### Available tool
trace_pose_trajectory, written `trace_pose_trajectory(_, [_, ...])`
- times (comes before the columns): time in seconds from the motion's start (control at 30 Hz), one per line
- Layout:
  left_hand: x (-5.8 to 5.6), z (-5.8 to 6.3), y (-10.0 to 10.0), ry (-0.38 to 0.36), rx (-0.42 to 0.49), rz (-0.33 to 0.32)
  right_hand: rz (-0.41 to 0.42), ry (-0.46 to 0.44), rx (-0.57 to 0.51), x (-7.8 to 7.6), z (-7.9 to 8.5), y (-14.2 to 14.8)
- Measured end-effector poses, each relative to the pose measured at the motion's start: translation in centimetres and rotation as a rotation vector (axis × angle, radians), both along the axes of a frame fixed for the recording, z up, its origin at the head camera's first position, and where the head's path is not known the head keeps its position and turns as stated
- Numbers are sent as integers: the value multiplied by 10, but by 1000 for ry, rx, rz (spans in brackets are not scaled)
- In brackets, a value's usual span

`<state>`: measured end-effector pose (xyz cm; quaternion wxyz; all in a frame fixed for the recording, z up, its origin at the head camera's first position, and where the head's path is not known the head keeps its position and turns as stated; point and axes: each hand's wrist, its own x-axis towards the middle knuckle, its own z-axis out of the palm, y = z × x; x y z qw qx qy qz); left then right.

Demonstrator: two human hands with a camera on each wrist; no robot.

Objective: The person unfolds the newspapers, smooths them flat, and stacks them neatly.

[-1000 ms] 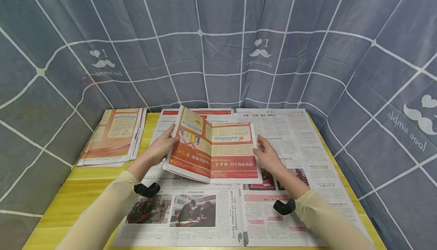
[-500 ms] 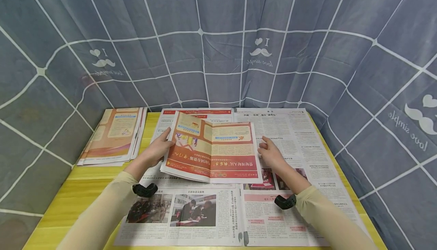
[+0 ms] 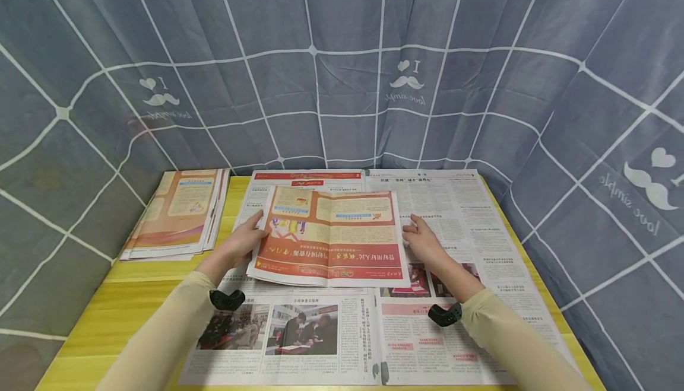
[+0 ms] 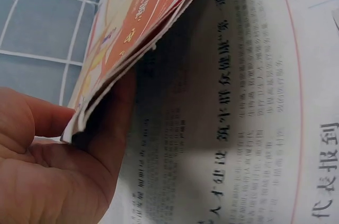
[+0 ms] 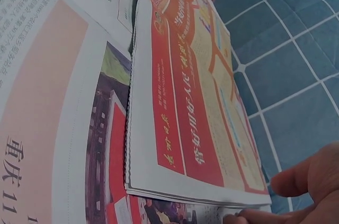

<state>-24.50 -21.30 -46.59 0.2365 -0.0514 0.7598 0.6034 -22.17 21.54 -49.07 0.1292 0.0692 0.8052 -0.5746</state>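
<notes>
The folded paper (image 3: 344, 237) lies over the newspaper (image 3: 369, 326), which covers much of the tabletop (image 3: 101, 308). Its left edge is raised. The left hand (image 3: 240, 242) pinches that edge, thumb above, fingers beneath. The right hand (image 3: 427, 251) is loosely parted at the right edge; whether its fingertips touch the sheet is hard to tell. The step appears to be flattening: lower the left edge evenly, steady the right side, align the layers, and avoid dragging the newspaper.

Yellow tabletop (image 3: 101, 302) under a spread newspaper (image 3: 359, 334) and a stack of folded papers (image 3: 179, 213)
</notes>
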Motion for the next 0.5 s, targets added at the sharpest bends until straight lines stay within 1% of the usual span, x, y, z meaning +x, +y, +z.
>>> trace_pose_trajectory(0.13, [1,-5,0,-15,10,12,-16,-15,-33,0,0,0])
trace_pose_trajectory(0.37, [1,-9,0,-2,14,20,-47,-36,-63,-2,-2,0])
trace_pose_trajectory(0.5, [0,-11,1,-3,7,30,-51,-59,-85,-1,2,1])
